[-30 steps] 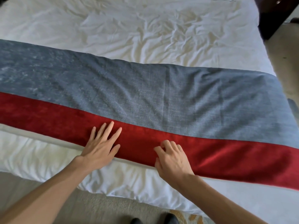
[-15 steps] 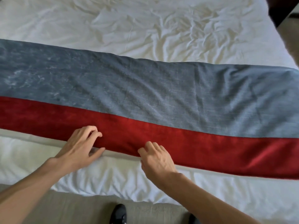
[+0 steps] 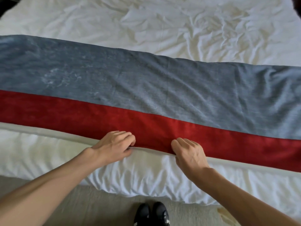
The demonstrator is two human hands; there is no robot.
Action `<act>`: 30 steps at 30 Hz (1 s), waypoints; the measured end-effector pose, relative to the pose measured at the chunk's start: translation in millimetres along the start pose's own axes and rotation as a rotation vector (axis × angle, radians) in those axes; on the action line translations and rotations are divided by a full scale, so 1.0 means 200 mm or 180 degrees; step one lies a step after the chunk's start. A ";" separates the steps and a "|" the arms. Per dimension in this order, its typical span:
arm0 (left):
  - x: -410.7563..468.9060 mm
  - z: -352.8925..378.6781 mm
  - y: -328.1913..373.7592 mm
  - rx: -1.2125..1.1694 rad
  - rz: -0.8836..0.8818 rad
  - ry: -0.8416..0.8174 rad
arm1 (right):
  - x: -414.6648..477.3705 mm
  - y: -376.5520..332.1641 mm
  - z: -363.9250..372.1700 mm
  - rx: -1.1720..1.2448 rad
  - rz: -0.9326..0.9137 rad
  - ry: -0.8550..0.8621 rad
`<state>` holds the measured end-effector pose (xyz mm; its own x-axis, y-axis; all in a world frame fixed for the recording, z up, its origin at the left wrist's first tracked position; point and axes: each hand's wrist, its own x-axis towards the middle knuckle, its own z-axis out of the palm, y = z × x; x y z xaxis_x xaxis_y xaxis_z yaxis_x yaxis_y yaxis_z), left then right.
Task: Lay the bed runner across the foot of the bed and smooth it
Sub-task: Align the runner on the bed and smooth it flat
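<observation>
Head view: both hands on the near edge of the bed runner [image 3: 146, 88].
Stretched left to right across the near end of the white bed [image 3: 179, 30], grey stripe far, red stripe near, some wrinkles at the right. Curled fingers of the left hand [image 3: 114, 144] pinching the runner's near edge; right hand [image 3: 190, 152] near it, gripping the same edge. On the floor [image 3: 97, 206] below, black shoes [image 3: 151, 212].

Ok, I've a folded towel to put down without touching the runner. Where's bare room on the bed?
Widest: the wrinkled white sheet beyond the grey band of the bed runner. Narrower: the white strip between its near edge and the bed's foot, outside the left hand and right hand. Crowded between them, where both grip the runner's edge.
</observation>
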<state>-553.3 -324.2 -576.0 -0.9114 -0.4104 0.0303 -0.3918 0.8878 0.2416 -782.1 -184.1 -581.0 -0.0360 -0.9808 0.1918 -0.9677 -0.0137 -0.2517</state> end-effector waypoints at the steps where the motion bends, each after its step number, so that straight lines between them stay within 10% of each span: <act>1: 0.00 -0.02 0.00 0.0004 0.0016 0.0147 | 0.00 0.00 0.00 0.0053 0.0007 0.0080; 6: -0.06 -0.02 0.08 0.0062 -0.0017 0.0644 | -0.05 -0.02 -0.02 0.0036 -0.0033 0.0265; 13: -0.18 0.07 0.10 0.0120 -0.0138 -0.0414 | -0.16 -0.01 0.07 -0.0112 0.0068 -0.0891; 30: 0.26 -0.15 -0.47 0.0274 -0.1516 -0.0870 | 0.66 0.20 -0.03 -0.0264 0.0706 -0.1335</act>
<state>-559.7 -435.0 -568.0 -0.6261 -0.7117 -0.3185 -0.7669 0.6359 0.0866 -826.8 -312.4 -559.4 -0.1565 -0.9525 -0.2613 -0.9653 0.2035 -0.1635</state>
